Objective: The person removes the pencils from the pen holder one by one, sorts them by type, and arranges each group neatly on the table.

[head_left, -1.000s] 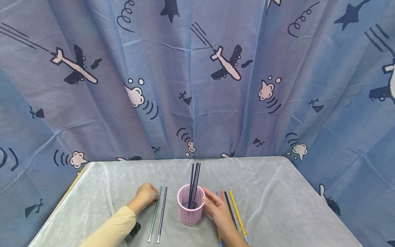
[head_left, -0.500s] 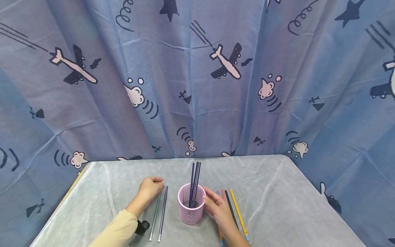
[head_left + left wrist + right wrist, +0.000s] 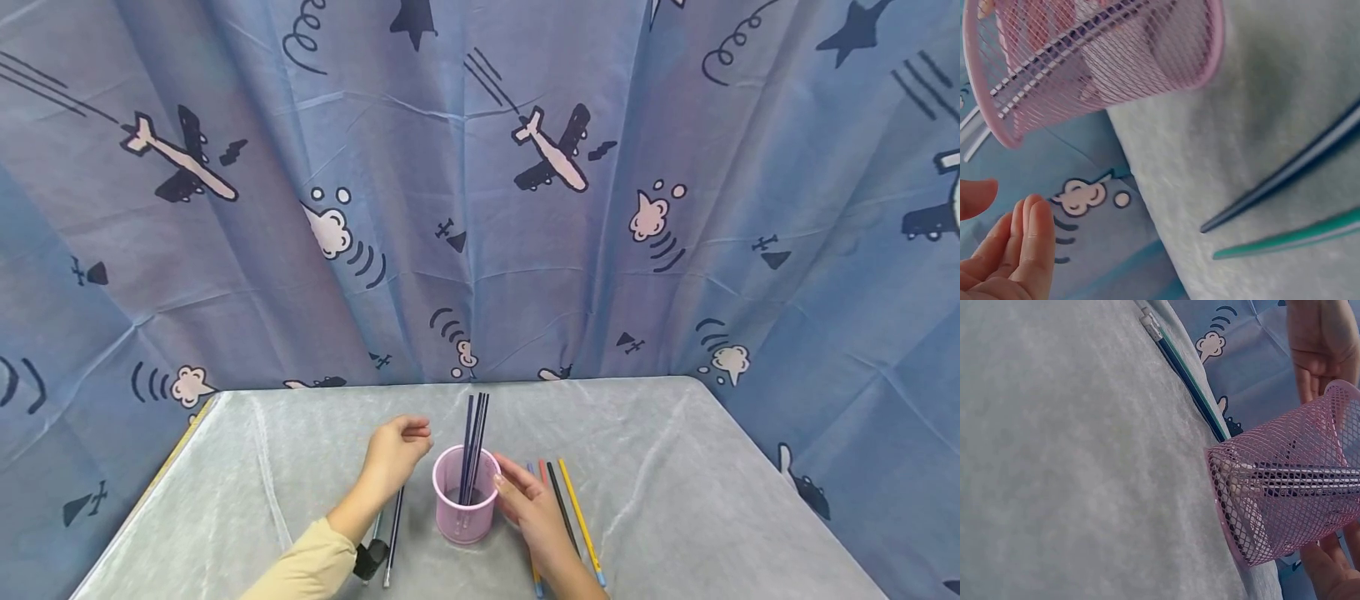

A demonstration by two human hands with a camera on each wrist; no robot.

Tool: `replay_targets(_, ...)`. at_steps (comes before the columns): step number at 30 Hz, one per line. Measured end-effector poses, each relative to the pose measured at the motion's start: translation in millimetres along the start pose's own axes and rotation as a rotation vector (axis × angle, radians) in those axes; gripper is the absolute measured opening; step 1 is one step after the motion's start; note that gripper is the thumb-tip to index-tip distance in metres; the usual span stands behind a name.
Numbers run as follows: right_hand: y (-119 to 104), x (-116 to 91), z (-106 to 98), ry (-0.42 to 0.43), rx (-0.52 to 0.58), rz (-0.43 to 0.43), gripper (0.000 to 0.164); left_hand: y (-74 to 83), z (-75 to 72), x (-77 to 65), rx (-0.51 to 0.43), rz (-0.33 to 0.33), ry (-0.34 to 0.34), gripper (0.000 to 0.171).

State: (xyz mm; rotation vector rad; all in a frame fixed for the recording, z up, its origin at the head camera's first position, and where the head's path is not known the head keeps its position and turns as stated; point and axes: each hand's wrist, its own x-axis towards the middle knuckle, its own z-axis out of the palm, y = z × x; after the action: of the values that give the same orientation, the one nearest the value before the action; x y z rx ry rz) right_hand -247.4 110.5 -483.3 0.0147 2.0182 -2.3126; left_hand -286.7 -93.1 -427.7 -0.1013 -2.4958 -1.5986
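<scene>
A pink mesh pen holder (image 3: 465, 527) stands upright on the table with several dark blue pencils (image 3: 474, 446) inside. My right hand (image 3: 538, 518) holds its right side, thumb at the rim. My left hand (image 3: 396, 457) hovers to the left of the holder, near rim height. In the left wrist view the left hand (image 3: 1019, 253) has extended fingers, the thumb apart from them and nothing between. Below it lie a dark blue pencil (image 3: 1282, 175) and a green pencil (image 3: 1291, 237), side by side; the forearm partly hides the green one in the head view.
Right of the holder lie a yellow pencil (image 3: 579, 521), a black pencil (image 3: 562, 508), a red one (image 3: 542, 472) and a blue-violet one, partly behind the right hand. Grey cloth covers the table (image 3: 675, 517). A patterned curtain (image 3: 480, 208) hangs behind its far edge.
My left hand has left the green pencil's upper end and moved right, across the dark blue pencil toward the holder. The right hand and holder have hardly moved.
</scene>
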Motion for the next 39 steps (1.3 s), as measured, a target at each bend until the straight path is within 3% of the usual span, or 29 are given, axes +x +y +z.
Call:
replay_targets(15,1,1,-1,-0.024,0.011,-0.011,0.053,24.1,17.6,3.5,-0.022,0.041,-0.005,0.028)
replay_targets(39,0,-1,-1,-0.024,0.023,-0.005,0.051,14.1,42.5,18.1,-0.104,0.016,-0.038,0.028)
